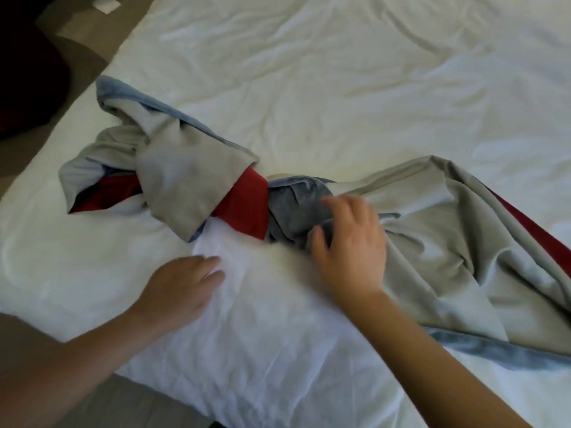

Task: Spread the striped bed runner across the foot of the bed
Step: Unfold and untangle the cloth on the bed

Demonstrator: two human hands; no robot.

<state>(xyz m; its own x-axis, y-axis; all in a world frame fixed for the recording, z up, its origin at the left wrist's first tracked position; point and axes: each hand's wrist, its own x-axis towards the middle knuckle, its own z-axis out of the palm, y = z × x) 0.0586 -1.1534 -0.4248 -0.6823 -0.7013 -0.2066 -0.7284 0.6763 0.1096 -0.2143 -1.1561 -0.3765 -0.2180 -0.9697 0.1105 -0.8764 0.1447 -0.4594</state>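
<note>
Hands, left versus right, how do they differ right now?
The left hand lies flat, fingers straight, on the white sheet; the right hand curls round a blue-grey fold of the bed runner. The left hand looks sharp, the right hand blurred. Both are bare and low over the bed.

runner bunched on bed, L hand before it

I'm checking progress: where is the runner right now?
Head view: the runner lies bunched across the bed, mid-frame; the right hand grips its blue fold, the left hand rests on the bed nearby.
</note>
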